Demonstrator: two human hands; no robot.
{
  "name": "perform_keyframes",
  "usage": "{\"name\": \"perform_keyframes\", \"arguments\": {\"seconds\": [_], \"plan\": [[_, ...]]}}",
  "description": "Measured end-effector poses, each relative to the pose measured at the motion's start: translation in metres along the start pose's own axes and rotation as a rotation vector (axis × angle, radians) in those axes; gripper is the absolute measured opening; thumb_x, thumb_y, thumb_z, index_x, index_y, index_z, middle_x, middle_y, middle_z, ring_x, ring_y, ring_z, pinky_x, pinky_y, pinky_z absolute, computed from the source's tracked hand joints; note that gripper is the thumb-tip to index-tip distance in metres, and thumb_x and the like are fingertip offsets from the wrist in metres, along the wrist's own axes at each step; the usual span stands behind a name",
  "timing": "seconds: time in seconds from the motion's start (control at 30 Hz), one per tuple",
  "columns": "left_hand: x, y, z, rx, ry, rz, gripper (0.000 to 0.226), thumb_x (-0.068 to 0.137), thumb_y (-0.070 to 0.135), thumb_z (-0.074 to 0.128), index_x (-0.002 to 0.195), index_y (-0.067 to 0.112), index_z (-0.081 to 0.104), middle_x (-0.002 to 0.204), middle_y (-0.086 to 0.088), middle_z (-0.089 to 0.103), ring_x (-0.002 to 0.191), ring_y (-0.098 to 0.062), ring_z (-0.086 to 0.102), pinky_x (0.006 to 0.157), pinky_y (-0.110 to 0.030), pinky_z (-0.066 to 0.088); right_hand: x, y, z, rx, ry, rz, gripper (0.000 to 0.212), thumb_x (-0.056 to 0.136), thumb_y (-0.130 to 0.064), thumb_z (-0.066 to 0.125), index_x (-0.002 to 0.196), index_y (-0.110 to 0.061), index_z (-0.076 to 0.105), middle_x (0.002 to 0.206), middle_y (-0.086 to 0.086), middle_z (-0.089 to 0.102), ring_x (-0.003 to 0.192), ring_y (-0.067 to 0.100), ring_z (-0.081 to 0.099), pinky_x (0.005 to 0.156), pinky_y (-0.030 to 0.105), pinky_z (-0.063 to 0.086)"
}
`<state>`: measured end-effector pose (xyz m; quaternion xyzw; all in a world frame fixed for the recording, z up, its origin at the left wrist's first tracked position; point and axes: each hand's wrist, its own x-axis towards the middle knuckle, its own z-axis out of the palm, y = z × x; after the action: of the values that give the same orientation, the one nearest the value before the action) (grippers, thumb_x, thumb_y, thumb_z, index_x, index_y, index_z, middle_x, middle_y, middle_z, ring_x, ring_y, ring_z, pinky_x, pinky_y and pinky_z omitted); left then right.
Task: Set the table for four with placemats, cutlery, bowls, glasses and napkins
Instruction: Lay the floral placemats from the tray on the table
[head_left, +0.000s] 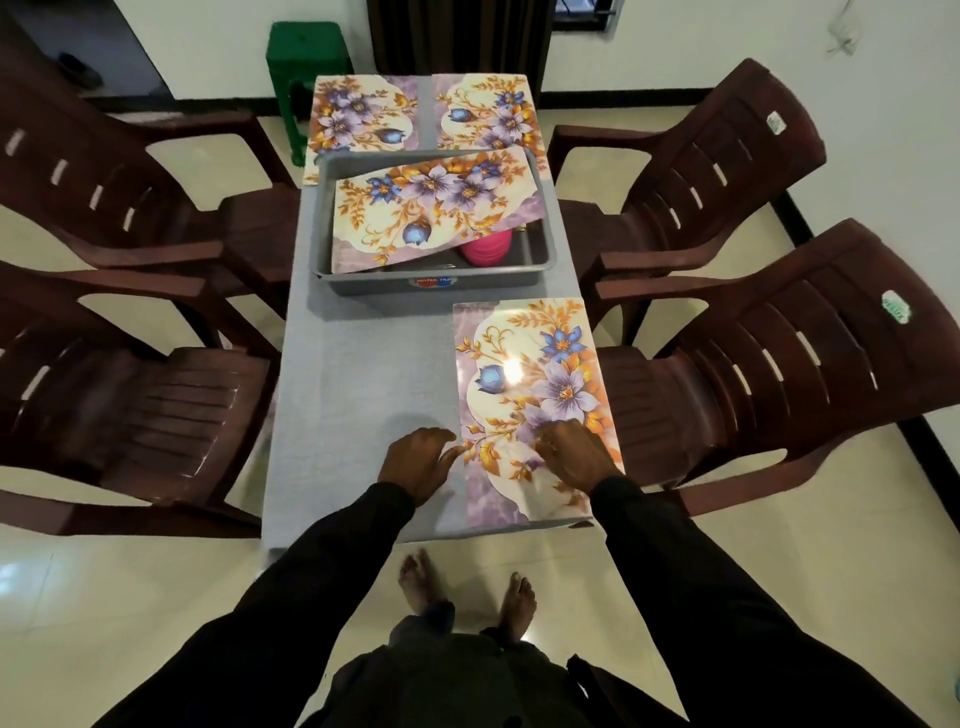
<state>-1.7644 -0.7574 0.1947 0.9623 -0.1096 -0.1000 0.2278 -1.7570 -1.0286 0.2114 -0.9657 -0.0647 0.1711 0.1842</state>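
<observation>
Both hands are working on the nearest mat (524, 364). The right hand (576, 454) is lying on the mat's near end, fingers released and spread, pressing it flat and gripping nothing. The left hand (418, 460) is resting on the bench (363, 374) just beside it, its relaxed fingertips touching the mat's left edge and holding nothing. This looks like the squaring of a mat that is already down.

The task is looking early. Beyond the hands a grey tub (318, 218) is sitting mid-bench, and a fourth mat, the tub mat (431, 208), is lying tilted across its top, not yet laid. The spot ahead of the left hand is waiting for it. Past the tub, at the far end from the hands, two far mats (358, 111) are lying side by side.

Counting mats: four in all, three laid and one left. A pink thing (485, 249) is peeking out under the tub mat; I cannot tell what it is. Anything else in the tub is hidden.

Cutlery, bowls, glasses and napkins: none is showing on the bench, so all four settings are probably lacking them.

Four chairs are standing round the bench, two out to the left (130, 395) and two to the right of the hands. One green stool (306, 57) is standing beyond the far end.
</observation>
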Motion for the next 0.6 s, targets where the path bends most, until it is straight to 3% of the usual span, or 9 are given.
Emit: {"name": "perform_keyframes", "arguments": {"seconds": [0.23,0.33,0.6], "plan": [[0.038,-0.059,-0.065,0.021,0.054,-0.072,0.037,0.102,0.048,0.052,0.118,0.021,0.071,0.120,0.002,0.072,0.112,-0.024,0.065,0.087,-0.034,0.048,0.060,-0.043,-0.021,0.075,0.143,-0.038,0.027,0.097,-0.019,0.057,0.118,-0.014,0.072,0.114,0.011,0.073,0.106,0.032,0.067,0.087,0.043,0.056],[0.050,-0.082,-0.088,0.036,0.086,-0.093,0.037,0.102,0.050,0.050,0.113,0.021,0.072,0.116,0.003,0.073,0.106,-0.024,0.067,0.083,-0.035,0.049,0.082,-0.055,-0.031,0.125,0.209,-0.044,0.026,0.099,-0.024,0.053,0.111,-0.014,0.073,0.111,0.010,0.074,0.102,0.032,0.067,0.083,0.043,0.056],[0.114,-0.116,-0.137,-0.030,0.209,-0.180,0.033,0.099,0.047,0.058,0.104,0.019,0.075,0.109,0.003,0.075,0.095,-0.022,0.068,0.077,-0.032,0.051,0.159,-0.067,-0.070,0.202,0.225,0.039,0.020,0.091,-0.016,0.060,0.101,-0.019,0.078,0.102,0.006,0.077,0.095,0.028,0.070,0.080,0.041,0.058]]}}
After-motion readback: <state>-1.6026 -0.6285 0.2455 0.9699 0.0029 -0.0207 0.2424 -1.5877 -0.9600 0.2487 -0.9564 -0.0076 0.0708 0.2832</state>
